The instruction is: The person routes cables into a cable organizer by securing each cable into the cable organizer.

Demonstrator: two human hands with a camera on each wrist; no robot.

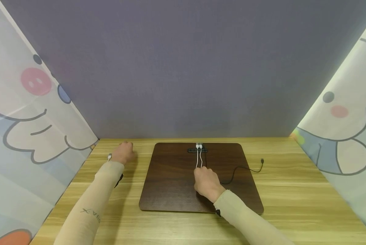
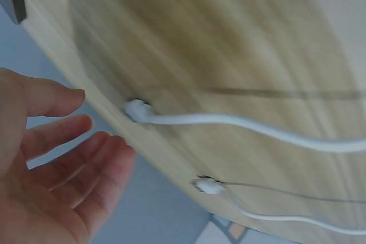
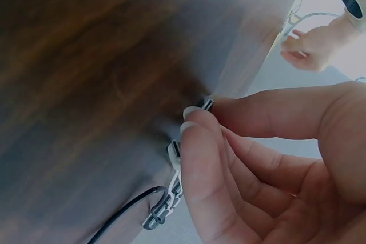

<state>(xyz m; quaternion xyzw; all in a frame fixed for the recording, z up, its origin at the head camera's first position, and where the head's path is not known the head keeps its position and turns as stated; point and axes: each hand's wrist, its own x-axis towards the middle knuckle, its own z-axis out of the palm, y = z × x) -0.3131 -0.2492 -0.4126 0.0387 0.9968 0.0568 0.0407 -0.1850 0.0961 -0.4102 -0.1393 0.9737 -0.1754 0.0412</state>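
On the left of the table my left hand [image 1: 123, 153] is held near the far edge, its fingers loosely bent and holding nothing. Close to its fingertips lie a white cable plug [image 2: 138, 111] and another white plug [image 2: 209, 186]. My right hand [image 1: 208, 183] is over a dark brown board [image 1: 167, 183]. Its thumb and fingers pinch a small silver-edged cable plug [image 3: 208, 104], mostly hidden by the fingertips. A black clip strip [image 1: 190, 150] sits at the board's far edge. Two white cables with plugs [image 1: 199, 145] run from there towards the right hand.
A black cable [image 1: 236, 168] trails from under the right hand across the board, its plug [image 1: 262, 160] on the wooden table [image 1: 293, 190]. A grey panel [image 1: 183, 75] stands behind the table. Printed curtains [image 1: 14, 146] hang on both sides.
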